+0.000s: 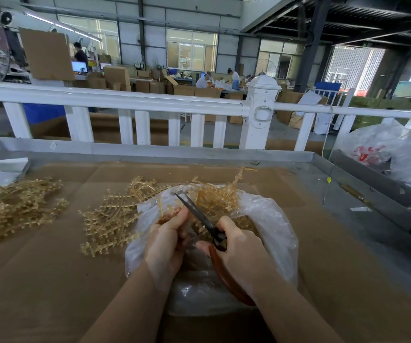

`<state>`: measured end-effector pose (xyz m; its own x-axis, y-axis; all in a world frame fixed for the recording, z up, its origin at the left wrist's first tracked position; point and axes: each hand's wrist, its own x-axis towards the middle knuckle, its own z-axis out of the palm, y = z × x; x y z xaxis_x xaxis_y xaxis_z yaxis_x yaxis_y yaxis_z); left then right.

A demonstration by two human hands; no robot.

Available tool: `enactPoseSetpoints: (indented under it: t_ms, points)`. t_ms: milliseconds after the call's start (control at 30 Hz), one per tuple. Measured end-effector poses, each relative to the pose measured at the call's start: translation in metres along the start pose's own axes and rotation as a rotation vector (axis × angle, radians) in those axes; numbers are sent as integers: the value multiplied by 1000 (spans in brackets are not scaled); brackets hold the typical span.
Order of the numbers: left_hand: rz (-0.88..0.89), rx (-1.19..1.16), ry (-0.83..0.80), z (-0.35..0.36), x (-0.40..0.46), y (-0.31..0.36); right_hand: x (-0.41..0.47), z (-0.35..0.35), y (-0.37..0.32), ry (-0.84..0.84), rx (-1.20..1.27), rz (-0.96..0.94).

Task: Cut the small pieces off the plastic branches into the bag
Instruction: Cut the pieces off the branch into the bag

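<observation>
Where bag (268, 219) blurs: indistinct cut pieces (242, 222).

Brown cardboard sheet (51, 280) covers the tabletop (362, 184). A white railing (135, 100) runs along the far edge; beyond it, cardboard boxes (116, 78), monitors (79, 66) and seated workers (203, 81).

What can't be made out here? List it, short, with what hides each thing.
All in the head view:
- Left hand: its fingertips and the branch end they pinch are blurred, partly behind the bag film.
- Right hand: covers most of the scissors handles.
- Cut pieces in the bag: hidden by both hands and glare.
- Pile of branches at left: cut off by the frame edge.
</observation>
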<state>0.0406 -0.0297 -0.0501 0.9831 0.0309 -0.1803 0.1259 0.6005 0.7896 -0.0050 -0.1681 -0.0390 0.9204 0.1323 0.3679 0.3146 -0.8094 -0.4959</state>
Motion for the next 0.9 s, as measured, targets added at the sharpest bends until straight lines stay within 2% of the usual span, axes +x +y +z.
enactPoseSetpoints:
  t_ms: [300, 600, 900]
  points:
    - [46, -26, 79, 5, -3, -1, -4, 1, 3, -28, -44, -14]
    - [40, 28, 64, 7, -9, 0, -1, -1, 1, -45, 37, 20]
    - [17, 43, 5, 2, -5, 1, 0, 1, 2, -7, -10, -20]
